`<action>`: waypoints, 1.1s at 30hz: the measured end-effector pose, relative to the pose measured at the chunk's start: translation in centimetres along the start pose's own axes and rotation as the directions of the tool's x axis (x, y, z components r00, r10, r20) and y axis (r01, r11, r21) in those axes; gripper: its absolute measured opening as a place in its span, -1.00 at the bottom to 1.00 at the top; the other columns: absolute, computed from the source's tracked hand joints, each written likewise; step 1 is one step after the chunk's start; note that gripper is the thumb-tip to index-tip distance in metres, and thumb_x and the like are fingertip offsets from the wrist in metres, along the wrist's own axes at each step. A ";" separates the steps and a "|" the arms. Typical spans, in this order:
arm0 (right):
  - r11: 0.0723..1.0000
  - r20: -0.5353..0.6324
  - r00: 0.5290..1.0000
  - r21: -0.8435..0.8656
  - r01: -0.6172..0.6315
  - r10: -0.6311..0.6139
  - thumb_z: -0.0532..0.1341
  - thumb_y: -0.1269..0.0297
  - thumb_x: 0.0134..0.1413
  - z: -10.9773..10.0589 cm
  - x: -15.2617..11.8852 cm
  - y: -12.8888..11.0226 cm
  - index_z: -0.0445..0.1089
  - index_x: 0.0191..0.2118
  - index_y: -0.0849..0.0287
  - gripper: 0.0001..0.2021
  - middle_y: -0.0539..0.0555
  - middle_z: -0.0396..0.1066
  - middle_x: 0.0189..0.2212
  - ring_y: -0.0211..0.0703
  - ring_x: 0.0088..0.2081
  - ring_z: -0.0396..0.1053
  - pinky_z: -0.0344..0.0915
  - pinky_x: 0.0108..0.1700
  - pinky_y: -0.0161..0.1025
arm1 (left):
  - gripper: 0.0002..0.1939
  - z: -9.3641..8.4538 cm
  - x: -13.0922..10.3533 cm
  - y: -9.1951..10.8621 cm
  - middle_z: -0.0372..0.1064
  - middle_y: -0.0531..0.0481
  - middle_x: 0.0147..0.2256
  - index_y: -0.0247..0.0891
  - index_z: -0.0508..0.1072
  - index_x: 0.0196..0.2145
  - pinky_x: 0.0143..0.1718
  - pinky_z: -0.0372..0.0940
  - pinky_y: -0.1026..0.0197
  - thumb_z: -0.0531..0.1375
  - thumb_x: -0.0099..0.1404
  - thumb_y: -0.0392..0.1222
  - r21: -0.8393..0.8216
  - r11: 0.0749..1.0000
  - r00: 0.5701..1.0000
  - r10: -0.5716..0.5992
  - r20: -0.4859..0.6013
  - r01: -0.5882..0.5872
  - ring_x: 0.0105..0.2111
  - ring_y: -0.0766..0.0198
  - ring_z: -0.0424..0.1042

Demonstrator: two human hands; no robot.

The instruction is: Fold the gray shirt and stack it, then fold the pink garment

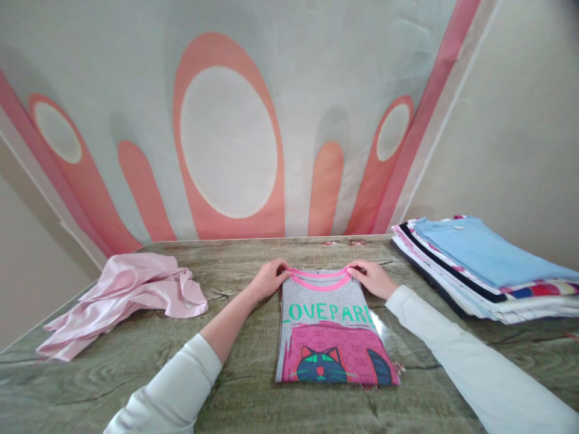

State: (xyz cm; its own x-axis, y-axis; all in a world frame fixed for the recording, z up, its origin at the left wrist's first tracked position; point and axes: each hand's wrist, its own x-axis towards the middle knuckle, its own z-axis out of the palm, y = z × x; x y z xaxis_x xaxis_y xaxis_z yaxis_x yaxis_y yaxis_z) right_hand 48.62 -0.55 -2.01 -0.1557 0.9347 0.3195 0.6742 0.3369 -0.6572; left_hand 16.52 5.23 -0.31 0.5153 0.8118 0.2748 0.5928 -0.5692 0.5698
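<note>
A grey T-shirt [325, 301] with a pink collar, green lettering and a cat print lies folded into a rectangle on the table, its neckline away from me. My left hand [271, 277] pinches the left end of the collar between thumb and fingers. At the right end of the collar, my right hand [373, 278] pinches the fabric the same way. Both forearms, in white sleeves, reach in from the near side on either side of the shirt.
A crumpled pale pink garment [131, 295] lies on the left of the wood-patterned table [239, 398]. To the right sits a stack of folded clothes [488, 253], light blue on top. Behind the table rises a printed backdrop [298, 90].
</note>
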 end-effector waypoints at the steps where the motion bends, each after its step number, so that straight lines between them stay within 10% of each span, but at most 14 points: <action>1: 1.000 -0.009 1.000 -0.006 -0.010 0.010 0.07 0.15 0.08 0.1 0.0 -0.1 0.42 -0.30 0.19 -0.74 0.09 0.45 -0.35 -0.13 -0.30 0.36 0.24 -0.21 -0.21 | -0.82 0.1 0.0 0.1 0.40 0.01 -0.40 -0.27 0.39 -0.33 -0.34 0.23 0.28 0.09 0.21 -0.12 0.014 1.000 1.000 0.002 -0.012 -0.002 -0.39 0.27 0.37; 10: 0.995 -0.073 0.995 -0.066 -0.072 0.067 0.04 0.18 0.08 0.7 0.3 0.0 0.40 -0.35 0.17 -0.76 0.07 0.44 -0.42 -0.15 -0.36 0.35 0.22 -0.28 -0.23 | -0.87 0.6 0.2 0.7 0.38 0.00 -0.37 -0.25 0.34 -0.30 -0.27 0.23 0.24 0.05 0.24 -0.18 0.135 0.988 0.996 -0.066 -0.063 0.074 -0.32 0.24 0.37; 15: 0.995 -0.086 0.993 -0.051 -0.080 0.076 0.06 0.20 0.07 0.9 0.1 -0.1 0.38 -0.35 0.17 -0.79 0.05 0.43 -0.43 -0.16 -0.38 0.35 0.23 -0.28 -0.23 | -0.77 0.1 -1.1 4.2 0.36 -0.13 -0.15 -0.28 0.32 -0.14 -0.06 0.16 0.12 0.00 0.29 -0.19 0.286 0.957 0.994 -0.024 -0.107 0.053 -0.11 0.14 0.31; 22: 0.984 -0.183 0.983 -0.177 -0.010 -0.023 0.16 0.25 -0.02 0.3 0.5 -1.0 0.36 -0.25 0.20 -0.80 0.13 0.39 -0.29 -0.11 -0.26 0.33 0.24 -0.16 -0.17 | -0.37 2.3 -7.6 10.3 -0.05 -0.22 0.21 -0.31 0.08 0.18 0.17 -0.15 -0.02 -0.12 0.31 0.16 0.418 0.895 0.977 0.075 0.200 -0.155 0.20 0.01 -0.07; 33: 0.961 0.237 0.962 -0.200 0.189 -0.139 0.15 0.29 0.01 6.4 6.3 -8.8 0.45 -0.33 0.19 -0.84 0.10 0.42 -0.36 -0.20 -0.38 0.34 0.22 -0.25 -0.27 | -0.31 2.2 -8.3 9.9 -0.14 -0.19 0.24 -0.29 0.01 0.21 0.20 -0.24 -0.03 -0.21 0.30 0.22 0.371 0.911 0.964 0.094 0.247 -0.183 0.25 0.04 -0.24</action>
State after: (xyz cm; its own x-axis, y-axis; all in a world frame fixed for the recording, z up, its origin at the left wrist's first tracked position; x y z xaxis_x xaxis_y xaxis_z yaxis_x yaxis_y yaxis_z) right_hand 37.09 3.11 1.49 -0.4146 0.8785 0.2373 0.7633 0.4777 -0.4350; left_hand 19.50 -7.46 1.34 0.7054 0.6972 0.1274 0.6745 -0.7156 0.1814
